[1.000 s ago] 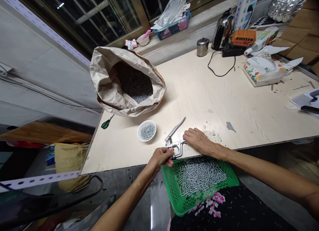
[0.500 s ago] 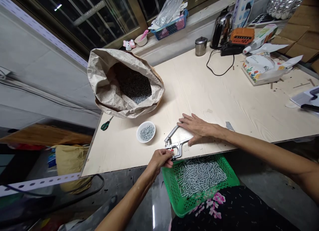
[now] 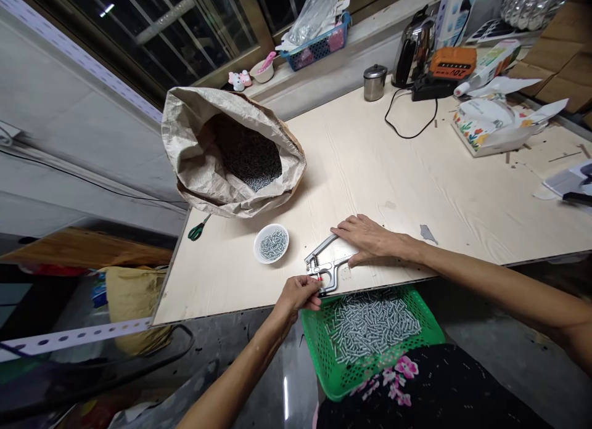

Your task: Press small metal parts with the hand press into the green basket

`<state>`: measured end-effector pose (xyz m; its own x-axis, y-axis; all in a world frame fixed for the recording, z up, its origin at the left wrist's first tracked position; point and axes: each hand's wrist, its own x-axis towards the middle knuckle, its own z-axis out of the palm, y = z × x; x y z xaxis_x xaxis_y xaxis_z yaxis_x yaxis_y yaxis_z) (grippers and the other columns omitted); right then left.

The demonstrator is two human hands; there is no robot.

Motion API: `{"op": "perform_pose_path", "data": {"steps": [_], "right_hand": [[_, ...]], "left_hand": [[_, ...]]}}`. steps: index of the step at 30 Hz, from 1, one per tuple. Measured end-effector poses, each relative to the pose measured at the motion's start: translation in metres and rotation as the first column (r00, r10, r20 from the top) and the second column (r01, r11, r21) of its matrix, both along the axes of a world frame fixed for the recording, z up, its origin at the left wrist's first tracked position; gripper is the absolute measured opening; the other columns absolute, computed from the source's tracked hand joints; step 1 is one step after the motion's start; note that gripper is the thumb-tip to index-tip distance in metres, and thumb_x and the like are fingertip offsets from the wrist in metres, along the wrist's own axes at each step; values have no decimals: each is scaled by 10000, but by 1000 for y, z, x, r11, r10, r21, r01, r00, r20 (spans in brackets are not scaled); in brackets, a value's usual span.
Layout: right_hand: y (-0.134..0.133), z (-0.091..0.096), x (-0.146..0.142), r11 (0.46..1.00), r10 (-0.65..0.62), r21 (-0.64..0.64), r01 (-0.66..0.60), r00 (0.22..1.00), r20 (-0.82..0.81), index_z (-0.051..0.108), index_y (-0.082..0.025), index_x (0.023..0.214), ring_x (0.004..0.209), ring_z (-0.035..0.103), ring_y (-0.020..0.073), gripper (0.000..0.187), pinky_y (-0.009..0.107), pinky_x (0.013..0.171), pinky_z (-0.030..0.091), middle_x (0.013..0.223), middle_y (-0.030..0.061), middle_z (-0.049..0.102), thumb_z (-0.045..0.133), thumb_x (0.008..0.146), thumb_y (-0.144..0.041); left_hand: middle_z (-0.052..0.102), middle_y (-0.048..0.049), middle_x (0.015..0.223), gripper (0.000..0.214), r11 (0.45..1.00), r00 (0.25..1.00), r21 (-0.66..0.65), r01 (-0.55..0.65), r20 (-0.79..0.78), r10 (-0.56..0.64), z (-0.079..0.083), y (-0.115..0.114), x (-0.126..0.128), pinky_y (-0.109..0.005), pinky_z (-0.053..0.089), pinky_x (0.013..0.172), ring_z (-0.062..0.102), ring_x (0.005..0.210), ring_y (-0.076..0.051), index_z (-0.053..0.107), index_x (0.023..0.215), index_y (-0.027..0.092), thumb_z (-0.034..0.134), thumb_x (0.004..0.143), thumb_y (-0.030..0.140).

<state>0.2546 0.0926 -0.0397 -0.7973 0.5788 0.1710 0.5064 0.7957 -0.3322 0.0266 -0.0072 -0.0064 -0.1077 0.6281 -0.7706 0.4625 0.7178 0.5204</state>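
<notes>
One green basket (image 3: 333,379) nearest, below the desk (image 3: 416,188) edge, loaded with loose metal pieces (image 3: 374,327), too many to count. Two hands at one pair of pliers (image 3: 335,275), which lies on the desk by its front edge. Left hand (image 3: 300,293): thumb and forefinger pinched together at the pliers' head, same spot as a second ago; what sits between them is probably a small part, too hidden to confirm. Right hand (image 3: 365,236): fingers spread across both handles; a second ago it was bunched at the lower one. Upper handle now sits lower. One white bowl (image 3: 256,249) of similar pieces left of the pliers, one pair of scissors (image 3: 197,232), one sack (image 3: 189,164) behind. Far side: one metal canister (image 3: 374,82), one kettle (image 3: 413,47)
</notes>
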Motion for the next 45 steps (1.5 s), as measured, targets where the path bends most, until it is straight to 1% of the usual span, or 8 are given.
{"op": "perform_pose_path", "data": {"steps": [3, 8, 12, 27, 32, 36, 39, 45], "right_hand": [[-6, 0, -1, 1000, -14, -18, 14, 999, -30, 532, -168, 1149, 929, 476, 249, 609, 385, 790, 404, 1038, 99, 579, 757, 682, -489], [-12, -5, -1, 999, -23, -45, 20, 998, -66, 535, -148, 1126, 936, 466, 242, 577, 380, 796, 434, 1029, 102, 556, 755, 694, -461], [-11, -3, 7, 989, -28, -143, 24, 999, -27, 506, -137, 1169, 983, 468, 251, 676, 388, 816, 447, 1088, 118, 531, 784, 645, -460], [-25, -1, 11, 994, -103, -44, 105, 994, 45, 577, -163, 846, 791, 487, 192, 105, 320, 683, 417, 839, 66, 571, 612, 852, -262], [-24, -16, 7, 994, -111, -18, 111, 994, 7, 565, -178, 762, 762, 490, 183, 214, 327, 688, 413, 773, 55, 571, 447, 936, -216], [-17, -3, 20, 995, -54, -86, 51, 998, -26, 564, -158, 1086, 964, 508, 237, 360, 376, 786, 443, 1050, 120, 586, 613, 842, -418], [-17, 12, 34, 993, -54, -108, 41, 992, -113, 418, -158, 1322, 1142, 439, 284, 708, 434, 897, 419, 1277, 166, 488, 658, 771, -532], [-40, 11, 32, 988, -107, -128, 90, 985, -135, 581, -181, 1133, 933, 492, 218, 309, 370, 813, 427, 1005, 88, 582, 548, 895, -376]], "left_hand": [[607, -33, 617, 267, 932, 924, 234, 277, -332, -191, 4, -5, 5, -310, 495, 597, 606, 591, -172, 594, 688, 147, 576, 827, 375], [561, -142, 1239, 451, 427, 678, 537, 727, -657, -329, -2, 14, 31, -431, 449, 924, 501, 1140, -281, 524, 1223, 164, 631, 814, 320], [491, -140, 1328, 675, 287, 557, 480, 829, -667, -494, -12, 41, 42, -435, 417, 980, 453, 1171, -269, 328, 1385, 164, 645, 809, 316], [618, -70, 922, 141, 262, 444, 359, 896, -712, -545, -5, 51, 61, -340, 458, 786, 520, 919, -217, 616, 928, 156, 583, 866, 279], [626, -73, 829, 173, 312, 463, 345, 885, -727, -507, -12, 49, 66, -336, 462, 767, 544, 862, -212, 625, 782, 151, 528, 895, 237], [622, -108, 1085, 322, 337, 564, 452, 826, -673, -479, -1, 47, 55, -366, 466, 847, 545, 1027, -243, 600, 1101, 151, 648, 816, 293], [578, -113, 1196, 476, 413, 730, 604, 682, -599, -329, 14, 35, 32, -349, 455, 871, 536, 1087, -234, 528, 1241, 174, 644, 813, 349], [626, -49, 755, 311, 678, 768, 492, 546, -616, -172, 17, -2, -7, -287, 409, 676, 573, 758, -188, 673, 759, 173, 477, 896, 371]]}}
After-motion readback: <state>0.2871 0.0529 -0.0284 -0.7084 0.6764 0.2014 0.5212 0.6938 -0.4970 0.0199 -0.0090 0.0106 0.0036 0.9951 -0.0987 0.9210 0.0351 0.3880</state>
